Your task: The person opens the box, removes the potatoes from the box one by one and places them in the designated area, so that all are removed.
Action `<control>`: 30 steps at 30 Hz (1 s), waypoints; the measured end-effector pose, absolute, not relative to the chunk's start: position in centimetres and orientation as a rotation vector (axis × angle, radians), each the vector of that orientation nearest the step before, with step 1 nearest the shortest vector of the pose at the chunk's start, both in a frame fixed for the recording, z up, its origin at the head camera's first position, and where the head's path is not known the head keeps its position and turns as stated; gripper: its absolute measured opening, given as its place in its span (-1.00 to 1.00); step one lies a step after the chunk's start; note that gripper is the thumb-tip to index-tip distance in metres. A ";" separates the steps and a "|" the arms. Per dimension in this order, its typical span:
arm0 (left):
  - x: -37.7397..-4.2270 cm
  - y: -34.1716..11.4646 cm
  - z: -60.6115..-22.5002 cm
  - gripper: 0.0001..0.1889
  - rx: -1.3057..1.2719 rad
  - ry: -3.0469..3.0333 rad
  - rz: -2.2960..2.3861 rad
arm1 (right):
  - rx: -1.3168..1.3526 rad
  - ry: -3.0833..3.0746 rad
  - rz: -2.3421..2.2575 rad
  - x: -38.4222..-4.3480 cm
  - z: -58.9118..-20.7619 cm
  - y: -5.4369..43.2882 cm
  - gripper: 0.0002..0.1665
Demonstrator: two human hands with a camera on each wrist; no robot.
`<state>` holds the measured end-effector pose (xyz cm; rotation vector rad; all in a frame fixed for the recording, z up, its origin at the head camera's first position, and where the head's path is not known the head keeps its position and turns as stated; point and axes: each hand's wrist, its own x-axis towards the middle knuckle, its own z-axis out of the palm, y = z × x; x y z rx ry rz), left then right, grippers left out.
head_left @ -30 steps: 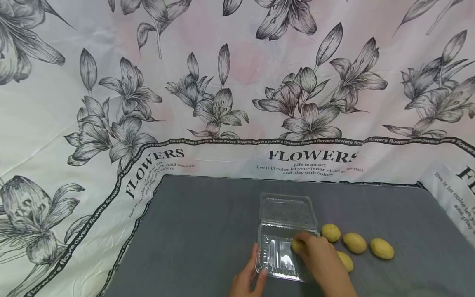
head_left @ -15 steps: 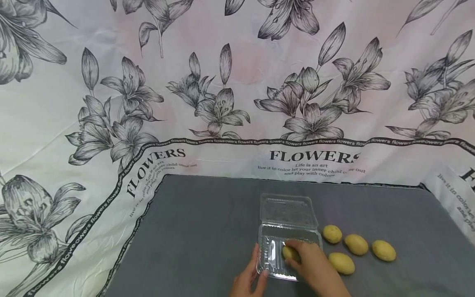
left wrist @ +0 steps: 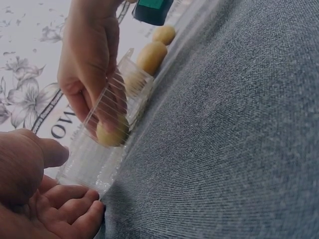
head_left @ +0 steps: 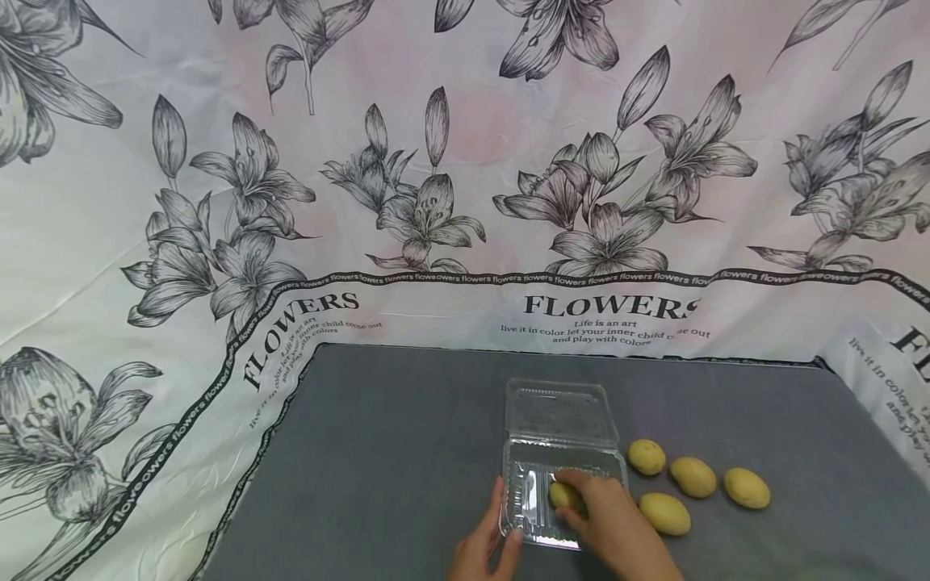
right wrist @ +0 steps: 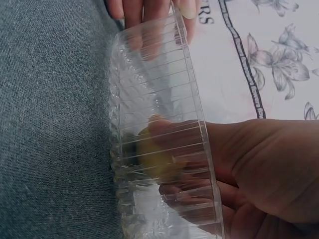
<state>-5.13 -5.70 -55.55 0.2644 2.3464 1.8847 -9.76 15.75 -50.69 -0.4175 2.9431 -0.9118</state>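
Observation:
My right hand (head_left: 606,516) pinches a yellow oval piece of produce (head_left: 565,499), about lemon-sized, low inside a clear plastic clamshell container (head_left: 525,496). In the right wrist view, the thumb and fingers lie on either side of the yellow piece (right wrist: 154,157), seen through the ribbed wall. The container's lid (head_left: 558,411) is folded back, away from me. My left hand (head_left: 485,545) holds the container's near left corner, the thumb at the front and a finger along the left side. In the left wrist view its fingers curl by that corner.
Several similar yellow pieces lie on the grey cloth right of the container, the nearest one (head_left: 664,514) close to my right wrist. White cloth printed with flowers (head_left: 436,218) rises behind the table (head_left: 392,452). A dark green device (left wrist: 153,10) sits on my right wrist.
My right hand has moved left and slightly down into the container with the yellow piece, then stayed about there. The left hand keeps its place at the corner.

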 end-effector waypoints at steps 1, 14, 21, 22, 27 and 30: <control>-5.1 -5.7 -55.6 -0.25 0.268 2.349 1.888 | -0.426 2.947 -0.913 -9.7 -50.7 15.8 -0.50; -5.0 -5.6 -55.8 -0.26 0.304 2.382 1.939 | -0.567 2.994 -0.941 -9.3 -51.1 16.2 -0.53; -4.9 -5.4 -55.8 -0.26 0.263 2.366 1.933 | -0.604 3.039 -0.947 -9.0 -51.2 16.3 -0.50; -4.8 -5.4 -55.8 -0.26 0.257 2.361 1.937 | -0.614 3.047 -0.949 -9.0 -51.2 16.3 -0.50; -4.8 -5.2 -55.7 -0.27 0.258 2.370 1.956 | -0.699 3.102 -0.975 -8.9 -51.3 16.5 -0.45; -4.7 -5.1 -55.8 -0.27 0.255 2.400 1.953 | -0.762 3.146 -0.987 -8.8 -51.4 16.6 -0.42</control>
